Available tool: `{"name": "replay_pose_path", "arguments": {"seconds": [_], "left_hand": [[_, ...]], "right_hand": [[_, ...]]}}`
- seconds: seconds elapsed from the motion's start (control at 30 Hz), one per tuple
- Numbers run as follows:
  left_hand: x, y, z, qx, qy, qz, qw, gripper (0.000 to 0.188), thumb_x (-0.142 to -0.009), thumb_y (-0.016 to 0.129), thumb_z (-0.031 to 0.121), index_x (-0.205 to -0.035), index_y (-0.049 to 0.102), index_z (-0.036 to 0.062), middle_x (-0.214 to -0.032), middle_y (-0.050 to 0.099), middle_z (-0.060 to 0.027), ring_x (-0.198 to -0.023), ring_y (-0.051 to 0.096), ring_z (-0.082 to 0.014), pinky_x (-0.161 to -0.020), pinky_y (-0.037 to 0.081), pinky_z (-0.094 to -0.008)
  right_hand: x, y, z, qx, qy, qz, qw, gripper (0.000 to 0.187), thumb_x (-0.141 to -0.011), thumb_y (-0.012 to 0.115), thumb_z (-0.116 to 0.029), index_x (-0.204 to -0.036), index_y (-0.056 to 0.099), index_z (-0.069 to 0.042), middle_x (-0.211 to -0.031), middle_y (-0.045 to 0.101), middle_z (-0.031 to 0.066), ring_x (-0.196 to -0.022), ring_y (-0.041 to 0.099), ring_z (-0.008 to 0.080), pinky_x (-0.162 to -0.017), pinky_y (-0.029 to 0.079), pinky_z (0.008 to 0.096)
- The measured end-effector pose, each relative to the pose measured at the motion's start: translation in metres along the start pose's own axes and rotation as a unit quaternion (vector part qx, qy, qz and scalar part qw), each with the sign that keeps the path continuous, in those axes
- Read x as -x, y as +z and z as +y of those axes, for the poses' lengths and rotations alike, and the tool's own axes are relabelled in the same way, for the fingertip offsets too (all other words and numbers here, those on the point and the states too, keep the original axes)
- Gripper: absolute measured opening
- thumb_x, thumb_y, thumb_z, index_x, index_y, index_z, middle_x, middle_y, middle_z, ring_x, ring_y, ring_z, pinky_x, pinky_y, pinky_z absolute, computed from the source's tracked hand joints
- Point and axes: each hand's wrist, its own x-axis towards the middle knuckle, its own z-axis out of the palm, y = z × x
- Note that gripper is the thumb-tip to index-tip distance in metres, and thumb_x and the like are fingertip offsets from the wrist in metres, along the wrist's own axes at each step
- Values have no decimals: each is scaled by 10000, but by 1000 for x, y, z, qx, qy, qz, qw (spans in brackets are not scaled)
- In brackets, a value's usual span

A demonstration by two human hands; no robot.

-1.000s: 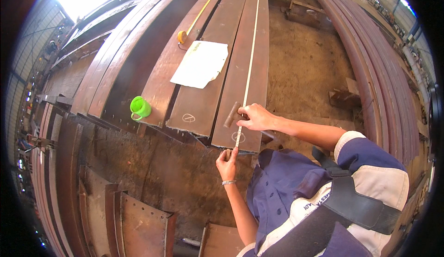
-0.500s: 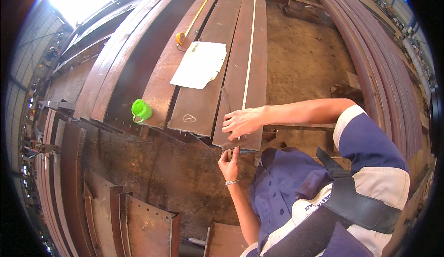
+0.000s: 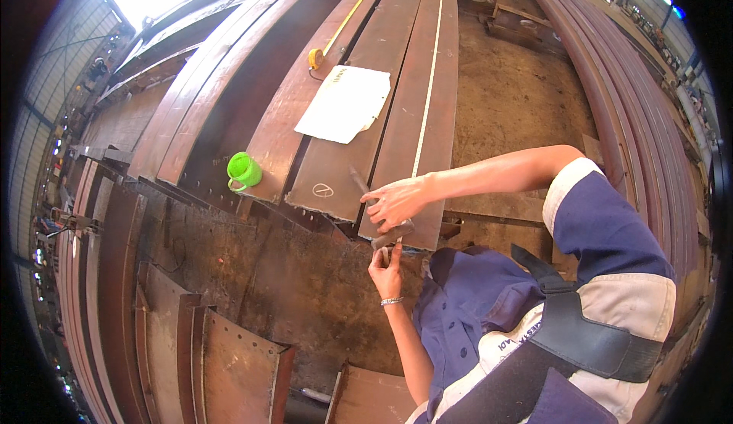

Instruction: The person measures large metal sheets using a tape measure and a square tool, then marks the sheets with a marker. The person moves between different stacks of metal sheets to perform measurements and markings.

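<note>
Furthest left, a green cup [image 3: 246,172] stands at the near left corner of the left beam [image 3: 276,145], and further up that same beam sits a yellow tape measure [image 3: 315,59] with its blade run out toward the far end. The middle beam [image 3: 332,164] bears a chalk ring [image 3: 323,190] close to its near edge, so I take that mark as done, and a white sheet [image 3: 343,103] lies above it, lapping onto the left beam. Next comes my left hand [image 3: 387,273], just below the near edge of the right beam [image 3: 397,141], thumb and fingers drawn narrow; I cannot tell whether they pinch something small. The hammer [image 3: 391,235] is right over those fingertips, its head at the beam's near edge, its handle slanting up and left across to the middle beam. My right hand [image 3: 398,203] is closed round that handle, above the left one and near the same edge. Past it, a pale measuring strip [image 3: 422,141] stretches along the right beam toward the far end, so the laying-out there looks done to me. What happens at the near edge looks unfinished, with both hands and the hammer gathered there; whether the steel beneath bears a mark, I cannot see.
</note>
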Motion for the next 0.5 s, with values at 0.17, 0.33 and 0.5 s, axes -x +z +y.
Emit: {"name": "replay_pose_path", "arguments": {"seconds": [0.17, 0.33, 0.5], "left_hand": [[1, 0, 1, 25, -37, 3, 999, 209, -887, 818, 186, -980, 710, 33, -841, 646, 55, -733, 510, -43, -653, 404, -235], [2, -6, -5, 17, -52, -7, 998, 239, -887, 820, 205, -981, 727, 6, -887, 671, 37, -775, 534, -53, -704, 422, -231], [6, -17, -15, 4, -61, -13, 998, 273, -896, 812, 221, -975, 726, -26, -883, 658, 33, -791, 528, -60, -713, 425, -239]], "right_hand": [[17, 7, -15, -101, 93, 97, 986, 410, -856, 681, -152, -1264, 655, -188, -1203, 622, 40, -1229, 537, 247, -1211, 314, 504], [30, 2, -32, -194, 266, 248, 911, 279, -851, 689, -146, -1128, 692, -114, -1129, 644, 69, -1139, 577, 270, -1057, 438, 443], [54, -1, -65, -268, 427, 303, 809, 146, -890, 649, -130, -1015, 697, -73, -988, 664, 96, -1020, 612, 304, -909, 501, 433]]}}
